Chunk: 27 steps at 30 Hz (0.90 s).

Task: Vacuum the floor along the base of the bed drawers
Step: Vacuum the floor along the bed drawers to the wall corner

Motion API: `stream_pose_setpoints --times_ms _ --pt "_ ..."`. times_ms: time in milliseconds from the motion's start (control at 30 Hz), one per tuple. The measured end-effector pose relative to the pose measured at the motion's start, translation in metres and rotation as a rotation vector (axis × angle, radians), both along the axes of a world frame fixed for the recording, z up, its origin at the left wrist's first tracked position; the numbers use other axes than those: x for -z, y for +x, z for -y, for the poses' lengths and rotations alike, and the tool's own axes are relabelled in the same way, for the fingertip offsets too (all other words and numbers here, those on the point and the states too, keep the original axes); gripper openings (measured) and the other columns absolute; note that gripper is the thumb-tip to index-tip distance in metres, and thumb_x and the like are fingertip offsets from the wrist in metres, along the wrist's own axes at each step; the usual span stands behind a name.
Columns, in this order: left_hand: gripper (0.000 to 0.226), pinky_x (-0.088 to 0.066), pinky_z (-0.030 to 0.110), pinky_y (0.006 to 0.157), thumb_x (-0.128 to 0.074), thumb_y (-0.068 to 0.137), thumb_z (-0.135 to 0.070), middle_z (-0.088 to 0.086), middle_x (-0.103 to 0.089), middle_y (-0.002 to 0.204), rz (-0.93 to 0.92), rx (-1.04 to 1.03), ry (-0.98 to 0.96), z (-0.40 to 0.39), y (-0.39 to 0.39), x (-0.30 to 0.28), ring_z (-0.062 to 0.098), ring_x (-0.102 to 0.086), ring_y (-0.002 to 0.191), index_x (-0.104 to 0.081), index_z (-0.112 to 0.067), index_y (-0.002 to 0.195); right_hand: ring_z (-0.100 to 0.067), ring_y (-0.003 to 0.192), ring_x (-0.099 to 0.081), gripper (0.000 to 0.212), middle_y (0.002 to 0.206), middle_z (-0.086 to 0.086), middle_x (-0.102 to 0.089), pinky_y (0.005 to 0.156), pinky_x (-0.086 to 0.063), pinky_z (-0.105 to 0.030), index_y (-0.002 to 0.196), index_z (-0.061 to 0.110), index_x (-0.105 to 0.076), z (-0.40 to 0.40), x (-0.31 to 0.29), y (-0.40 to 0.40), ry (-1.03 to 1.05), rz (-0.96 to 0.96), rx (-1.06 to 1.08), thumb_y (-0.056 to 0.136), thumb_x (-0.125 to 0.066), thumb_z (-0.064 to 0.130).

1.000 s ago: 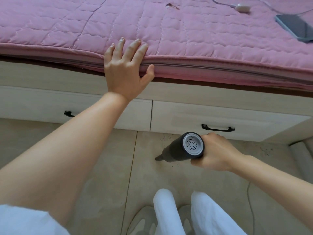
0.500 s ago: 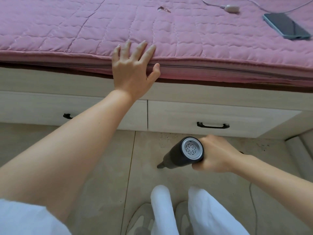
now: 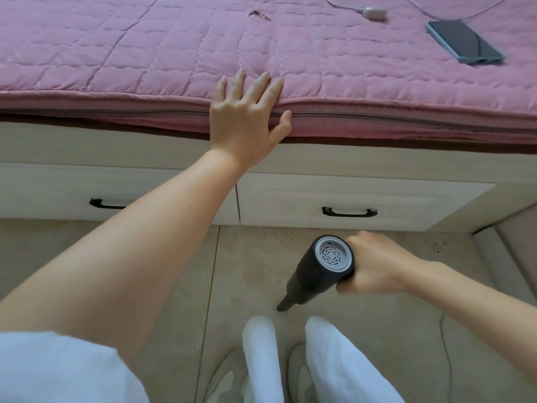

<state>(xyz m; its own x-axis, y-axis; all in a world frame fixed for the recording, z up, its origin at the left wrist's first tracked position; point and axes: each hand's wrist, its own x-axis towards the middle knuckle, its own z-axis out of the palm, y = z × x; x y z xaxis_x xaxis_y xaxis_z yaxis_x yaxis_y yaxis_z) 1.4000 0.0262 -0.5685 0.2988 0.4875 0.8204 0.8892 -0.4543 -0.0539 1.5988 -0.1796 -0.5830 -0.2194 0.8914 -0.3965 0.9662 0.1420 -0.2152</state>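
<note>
Beige tile floor (image 3: 174,286) is lying below both hands. The right hand (image 3: 374,264) is gripping the black handheld vacuum (image 3: 316,271), nozzle angling floorward, leftward. Beyond it, bed drawers (image 3: 348,199); the left hand (image 3: 247,117) is resting flat, fingers spread, on the pink mattress (image 3: 145,53).

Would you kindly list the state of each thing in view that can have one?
left drawer: shut
right drawer: shut
handheld vacuum: gripped, nozzle angled down at the floor
left hand: open, flat on mattress edge
right hand: closed around vacuum
phone: screen dark, lying on bed
</note>
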Motion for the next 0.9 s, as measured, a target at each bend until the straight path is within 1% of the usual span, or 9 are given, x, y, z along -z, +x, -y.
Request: stream_pose_setpoints --times_ms 133,300,433,467,567,633,667,767,900 --pt "0.048 -0.049 0.054 0.098 -0.051 0.091 -0.048 0.002 -0.070 0.123 -0.014 0.003 0.063 -0.006 -0.002 0.006 0.039 -0.065 0.113 -0.070 -0.020 0.124 -0.019 0.052 -0.038 0.030 0.055 -0.001 -0.046 0.047 -0.027 -0.030 0.063 0.017 -0.040 -0.002 0.004 0.001 0.036 0.001 0.025 0.058 -0.065 0.033" --pt "0.046 -0.050 0.053 0.098 -0.052 0.091 -0.046 0.001 -0.070 0.124 0.014 0.011 0.094 -0.008 -0.002 0.011 0.038 -0.065 0.113 -0.070 -0.020 0.124 -0.022 0.059 -0.049 0.025 0.061 0.003 -0.054 0.048 -0.032 -0.030 0.068 0.019 -0.047 -0.010 0.009 0.002 0.097 -0.006 0.055 0.061 -0.066 0.034" --pt "0.045 -0.049 0.053 0.099 -0.051 0.092 -0.045 0.001 -0.070 0.125 0.041 0.025 0.105 -0.009 -0.002 0.013 0.038 -0.065 0.114 -0.070 -0.020 0.124 -0.023 0.058 -0.046 0.029 0.054 0.007 -0.044 0.046 -0.030 -0.028 0.061 0.027 -0.037 -0.013 0.011 0.001 0.133 -0.006 0.043 0.063 -0.065 0.034" --pt "0.045 -0.049 0.053 0.098 -0.051 0.091 -0.045 0.001 -0.070 0.125 0.048 0.022 0.108 -0.009 -0.001 0.014 0.037 -0.065 0.114 -0.071 -0.020 0.124 -0.023 0.059 -0.046 0.029 0.054 0.007 -0.044 0.046 -0.030 -0.028 0.061 0.028 -0.037 -0.014 0.013 0.000 0.140 -0.009 0.040 0.063 -0.065 0.035" --pt "0.045 -0.050 0.053 0.098 -0.052 0.090 -0.045 0.001 -0.070 0.124 0.058 0.020 0.119 -0.009 0.000 0.014 0.037 -0.065 0.114 -0.071 -0.020 0.123 -0.025 0.063 -0.051 0.022 0.061 0.005 -0.053 0.050 -0.032 -0.028 0.073 0.027 -0.047 -0.016 0.016 -0.003 0.179 -0.017 0.026 0.064 -0.065 0.036" --pt "0.046 -0.050 0.053 0.099 -0.053 0.090 -0.045 0.001 -0.070 0.124 0.057 0.020 0.124 -0.010 0.000 0.015 0.037 -0.065 0.113 -0.071 -0.019 0.123 -0.025 0.066 -0.054 0.022 0.067 0.004 -0.060 0.052 -0.034 -0.028 0.080 0.027 -0.052 -0.017 0.017 -0.005 0.192 -0.024 0.015 0.064 -0.065 0.036" --pt "0.046 -0.050 0.053 0.099 -0.053 0.090 -0.045 0.002 -0.070 0.124 0.057 0.018 0.128 -0.010 0.000 0.015 0.037 -0.065 0.113 -0.072 -0.019 0.122 -0.025 0.065 -0.053 0.022 0.065 0.005 -0.058 0.052 -0.033 -0.028 0.079 0.028 -0.051 -0.017 0.016 -0.006 0.193 -0.035 0.013 0.064 -0.065 0.036" --pt "0.046 -0.050 0.053 0.098 -0.053 0.090 -0.045 0.002 -0.070 0.123 0.062 0.016 0.133 -0.010 0.000 0.016 0.038 -0.066 0.113 -0.072 -0.019 0.122 -0.021 0.059 -0.044 0.027 0.054 0.012 -0.043 0.048 -0.029 -0.027 0.070 0.034 -0.041 -0.016 0.012 -0.007 0.169 -0.061 0.004 0.063 -0.067 0.034" --pt "0.046 -0.050 0.053 0.098 -0.053 0.090 -0.046 0.002 -0.071 0.123 0.064 0.015 0.137 -0.010 0.000 0.016 0.038 -0.066 0.112 -0.072 -0.019 0.122 -0.018 0.054 -0.041 0.035 0.050 0.012 -0.040 0.044 -0.027 -0.024 0.059 0.035 -0.033 -0.010 0.009 -0.002 0.144 -0.028 -0.012 0.061 -0.068 0.035"
